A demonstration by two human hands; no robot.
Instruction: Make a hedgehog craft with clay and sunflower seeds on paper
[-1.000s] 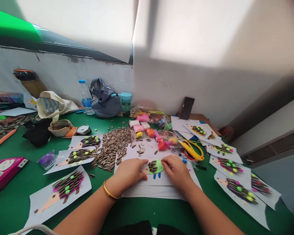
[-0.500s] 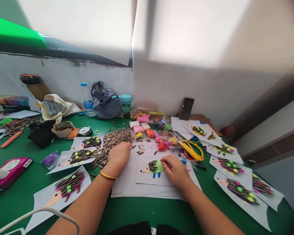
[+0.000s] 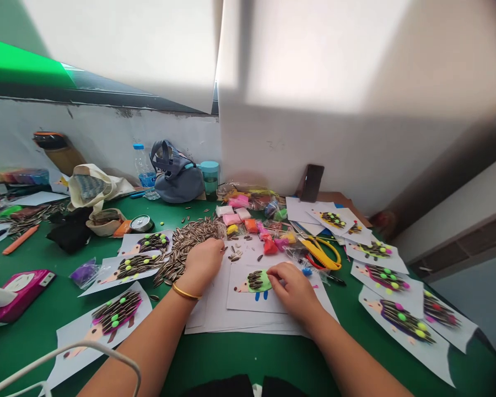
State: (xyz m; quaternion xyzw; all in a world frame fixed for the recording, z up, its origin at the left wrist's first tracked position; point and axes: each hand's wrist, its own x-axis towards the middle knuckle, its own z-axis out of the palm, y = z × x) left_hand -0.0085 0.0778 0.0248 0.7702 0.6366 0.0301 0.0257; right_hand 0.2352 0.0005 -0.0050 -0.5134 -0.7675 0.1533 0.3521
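Observation:
At the right edge of the sunflower seed pile [image 3: 190, 240], my left hand [image 3: 204, 263] is pinched closed, with a dark sunflower seed [image 3: 224, 249] at its fingertips. My right hand [image 3: 294, 286] has thumb and forefinger pressed together over the green clay body of a hedgehog picture [image 3: 243, 300]. What those fingers hold, if anything, is hidden. Several striped seeds stand on the front half of the green clay; blue legs show below it. The picture lies on a stack of white paper [image 3: 206, 322]. A few loose seeds [image 3: 234, 255] lie just beyond it.
Finished hedgehog pictures lie left [image 3: 70, 331] and right [image 3: 417, 353]. Bagged coloured clay [image 3: 231, 219] and yellow-handled scissors [image 3: 328, 259] sit at the back. A phone [image 3: 313, 183] leans on the wall. A white cable [image 3: 86, 344] arches at lower left, near my left forearm.
The view has shifted slightly. My left hand has moved a little to the right, towards the picture. My right hand stays at the green clay.

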